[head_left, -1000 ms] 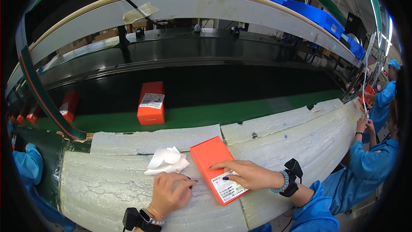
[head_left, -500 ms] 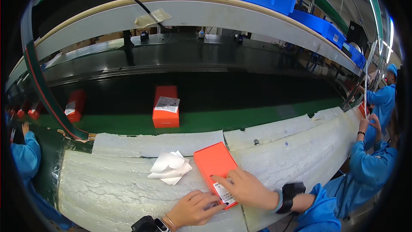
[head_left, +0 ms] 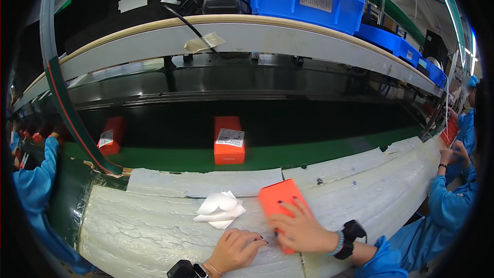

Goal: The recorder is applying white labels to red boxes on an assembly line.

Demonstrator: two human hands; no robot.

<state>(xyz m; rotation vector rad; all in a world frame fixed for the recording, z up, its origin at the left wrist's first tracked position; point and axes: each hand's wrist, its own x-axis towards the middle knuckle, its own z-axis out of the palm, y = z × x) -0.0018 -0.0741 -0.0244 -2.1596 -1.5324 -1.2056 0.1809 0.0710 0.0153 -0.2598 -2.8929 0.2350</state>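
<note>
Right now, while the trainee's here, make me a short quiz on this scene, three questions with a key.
1. Which of the wearer's hands is on the orange-red rectangular box on the whitish film-covered worktop?
A) left
B) right

2. True or false: the curled white paper sheets lie to the right of that box.

3. Fill in: the large blue plastic bin sits on a long ____ with a pale wooden edge.

Key:
1. B, the right hand.
2. False; they lie to its left.
3. Shelf.
</note>
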